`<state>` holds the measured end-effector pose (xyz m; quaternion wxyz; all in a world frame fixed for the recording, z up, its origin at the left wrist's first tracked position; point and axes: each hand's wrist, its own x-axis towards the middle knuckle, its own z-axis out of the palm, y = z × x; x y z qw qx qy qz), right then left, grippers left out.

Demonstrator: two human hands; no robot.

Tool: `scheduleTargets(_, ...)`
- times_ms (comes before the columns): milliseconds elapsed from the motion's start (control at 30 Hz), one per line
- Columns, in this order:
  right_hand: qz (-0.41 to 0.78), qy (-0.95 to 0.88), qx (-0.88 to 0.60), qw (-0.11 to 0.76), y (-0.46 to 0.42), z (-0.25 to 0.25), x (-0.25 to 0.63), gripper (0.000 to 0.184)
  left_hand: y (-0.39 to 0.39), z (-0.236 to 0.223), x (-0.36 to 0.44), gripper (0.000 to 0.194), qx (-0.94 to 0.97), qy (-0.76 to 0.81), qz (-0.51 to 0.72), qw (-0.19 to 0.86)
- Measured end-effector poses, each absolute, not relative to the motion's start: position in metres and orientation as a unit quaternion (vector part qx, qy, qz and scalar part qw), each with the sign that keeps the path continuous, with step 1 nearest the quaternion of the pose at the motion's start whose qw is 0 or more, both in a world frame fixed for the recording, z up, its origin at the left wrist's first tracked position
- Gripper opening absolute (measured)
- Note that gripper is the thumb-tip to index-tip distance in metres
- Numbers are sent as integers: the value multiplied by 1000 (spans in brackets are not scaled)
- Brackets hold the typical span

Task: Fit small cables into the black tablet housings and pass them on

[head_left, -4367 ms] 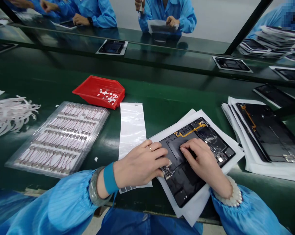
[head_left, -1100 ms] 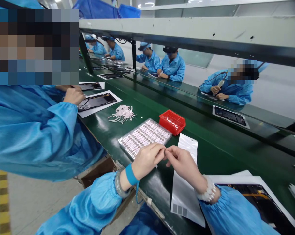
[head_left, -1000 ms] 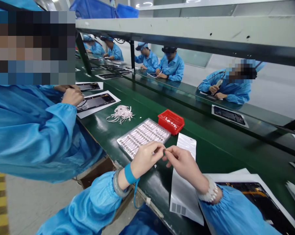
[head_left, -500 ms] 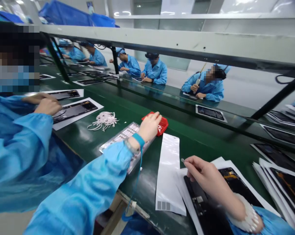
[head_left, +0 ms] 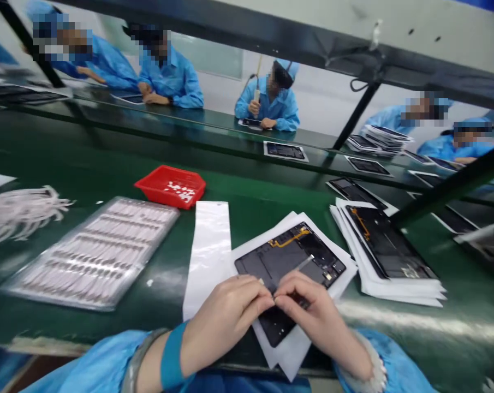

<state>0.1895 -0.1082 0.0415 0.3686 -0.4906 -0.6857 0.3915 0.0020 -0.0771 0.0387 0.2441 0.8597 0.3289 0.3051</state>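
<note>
My left hand (head_left: 230,305), with a teal strap at the wrist, is closed in a pinch. Its fingertips meet those of my right hand (head_left: 312,305), also pinched, low over a black tablet housing (head_left: 255,262). Whatever sits between the fingertips is too small and hidden to name. An orange flex cable (head_left: 291,236) runs along the housing's upper part. Beyond my right fingers a thin pale strip (head_left: 305,262) shows against the housing; I cannot tell whether it is held. White paper sheets (head_left: 285,365) lie beneath the housing.
Left of the housing lies a long white label sheet (head_left: 209,245). A red bin (head_left: 156,183) holds small white pieces. Further left are a clear tray (head_left: 103,251) of pale strips and a pile of white strips (head_left: 25,210). Stacked housings (head_left: 394,245) stand right. Co-workers sit opposite.
My left hand has come from the red bin to the housing and joined my right hand. The view has swung right, and the neighbouring worker at left is out of sight.
</note>
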Motion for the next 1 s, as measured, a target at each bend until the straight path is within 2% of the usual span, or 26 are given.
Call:
scheduleTargets(67,399,-679,-484,382,-121,35,197,19,-85,33,9,36,869,320,300,228)
scheduleTargets(167,380,-668,-497,402,-127,32,221,20,-93,24,14,38,891,310,315,101)
scheduleTargets(267,258,-679,-568,388,-118,32,265,19,-97,18,13,39,911,285,292,52)
scheduleTargets(367,151,-694,-639,296,-101,28,306,16,-97,11,11,34,932,242,266,38)
scheduleTargets(500,170,-730,-637,179,-87,22,322,16,-96,3,9,31,937,230,264,9)
scheduleTargets(767,173,-760,-626,28,-71,37,309,17,-94,2,9,30,935,230,269,18)
scheduleTargets(1000,2,-768,-632,-104,-79,43,286,11,-96,0,9,30,937,225,264,27)
